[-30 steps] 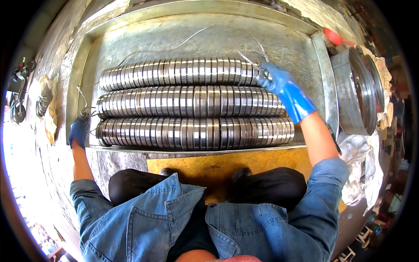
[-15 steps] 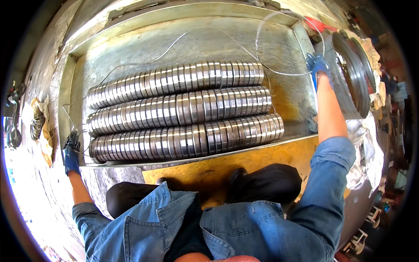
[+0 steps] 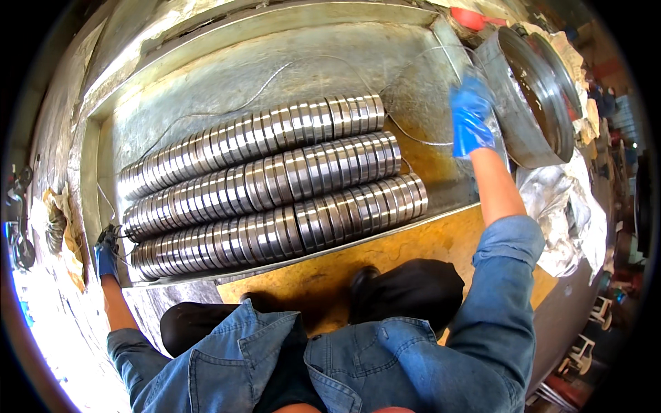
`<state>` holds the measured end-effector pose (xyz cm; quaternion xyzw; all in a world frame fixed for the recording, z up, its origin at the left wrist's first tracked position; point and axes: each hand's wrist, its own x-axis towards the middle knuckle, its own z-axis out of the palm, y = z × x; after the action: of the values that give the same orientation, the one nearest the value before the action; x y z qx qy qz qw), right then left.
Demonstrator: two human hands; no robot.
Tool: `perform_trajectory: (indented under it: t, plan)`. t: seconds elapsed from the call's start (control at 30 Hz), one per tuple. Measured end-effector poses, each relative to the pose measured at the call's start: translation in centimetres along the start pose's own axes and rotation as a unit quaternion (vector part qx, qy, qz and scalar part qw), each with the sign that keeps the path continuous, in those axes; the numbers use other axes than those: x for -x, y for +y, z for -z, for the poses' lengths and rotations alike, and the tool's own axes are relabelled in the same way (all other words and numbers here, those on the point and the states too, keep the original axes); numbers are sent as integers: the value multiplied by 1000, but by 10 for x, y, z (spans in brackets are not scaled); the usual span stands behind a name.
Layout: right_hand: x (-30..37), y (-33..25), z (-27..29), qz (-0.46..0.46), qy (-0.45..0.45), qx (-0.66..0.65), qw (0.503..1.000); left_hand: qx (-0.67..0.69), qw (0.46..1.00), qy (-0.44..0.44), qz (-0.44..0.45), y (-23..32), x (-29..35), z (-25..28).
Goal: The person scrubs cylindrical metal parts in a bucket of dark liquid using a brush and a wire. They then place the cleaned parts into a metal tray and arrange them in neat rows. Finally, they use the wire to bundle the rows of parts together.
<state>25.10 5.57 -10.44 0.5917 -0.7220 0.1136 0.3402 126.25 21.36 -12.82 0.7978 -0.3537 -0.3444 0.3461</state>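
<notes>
**Big metal tray with three rows of shiny rings**

Low walls all around the tray, and bare metal along its far side. Inside, more to the left: the three rows, side by side on a slant, every ring up on its edge and packed like coins in a roll. In front, a yellow board. Just beside the right end, a wide metal hoop. Near that, a crumpled white sheet.

Over the tray's right end, a right hand in a blue glove. Too blurry to tell how open, or if holding the wire. At the near left corner, a left hand, gloved in blue too, with bits of wire by the dark fingertips. Too small to tell how tightly closed, or on what.

Past the far right corner, a red scoop-shaped thing. Thinnest of all, the wire, winding behind the far row and looping near the right hand.
</notes>
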Motion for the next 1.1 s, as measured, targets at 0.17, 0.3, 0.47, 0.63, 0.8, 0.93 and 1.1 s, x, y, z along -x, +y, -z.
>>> perform_trajectory:
  t: [0.17, 0.3, 0.47, 0.63, 0.8, 0.93, 1.1]
  plan:
    - [-18, -87, -38, 273, -53, -15, 960, -26, 999, -6, 23, -21, -6, 13]
    - [-13, -123, -79, 367, -225, 36, 902, -67, 997, 46, -16, -12, 28, 9]
    - [14, -145, -104, 419, -221, -14, 880, -84, 995, 46, 11, 22, 103, -3]
    - [17, -111, -130, 330, -267, 128, 896, -47, 995, 83, -43, -33, 82, 29]
    - [-30, -81, -68, 25, -313, -69, 947, -341, 860, 160, -344, 95, 165, -52]
    - [-124, -98, 38, 36, -206, 5, 978, -370, 794, 149, -459, 142, 66, -43]
    - [-188, -43, 138, 230, -223, -13, 947, -170, 842, -63, -507, 282, 140, -257]
